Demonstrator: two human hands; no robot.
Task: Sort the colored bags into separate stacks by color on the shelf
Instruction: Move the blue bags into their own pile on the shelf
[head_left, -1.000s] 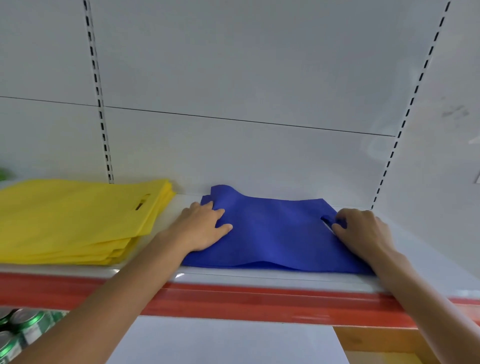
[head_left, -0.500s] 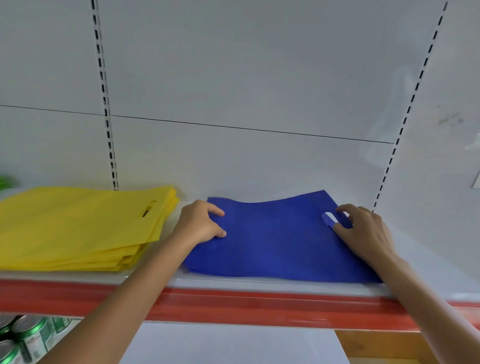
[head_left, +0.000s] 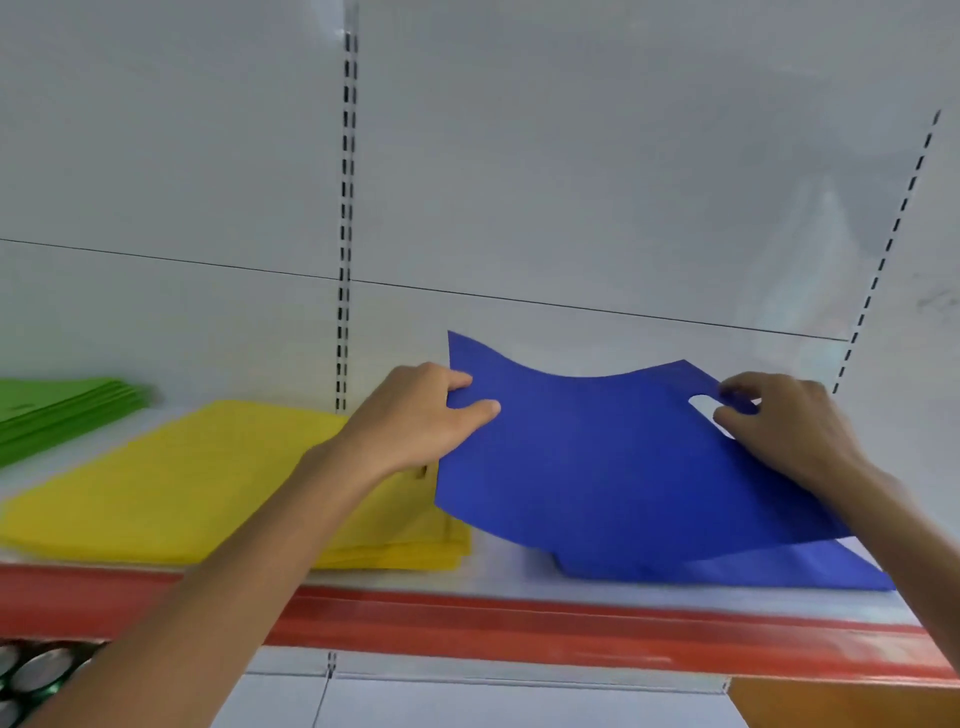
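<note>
Blue bag (head_left: 597, 457), held over the shelf's (head_left: 511, 571) front right edge, sags between left hand (head_left: 415, 421) pinching its side and right hand (head_left: 784, 431) pinching its handle end; likely light, floppy, best gripped at both sides.

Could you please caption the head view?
Left hand and right hand hold a blue bag raised beside the yellow stack.

Open air stands above the white shelf (head_left: 509, 566), with the back panel (head_left: 571, 182) rising behind it. A yellow stack (head_left: 208, 493) and, farther left, a green stack (head_left: 62, 410) occupy the left side. A narrow strip of shelf separates the yellow stack from a flat blue bag (head_left: 779, 571) at right — over it a raised blue bag (head_left: 597, 457), gripped by the left hand (head_left: 415, 421) and right hand (head_left: 784, 426), spans the bay.
</note>
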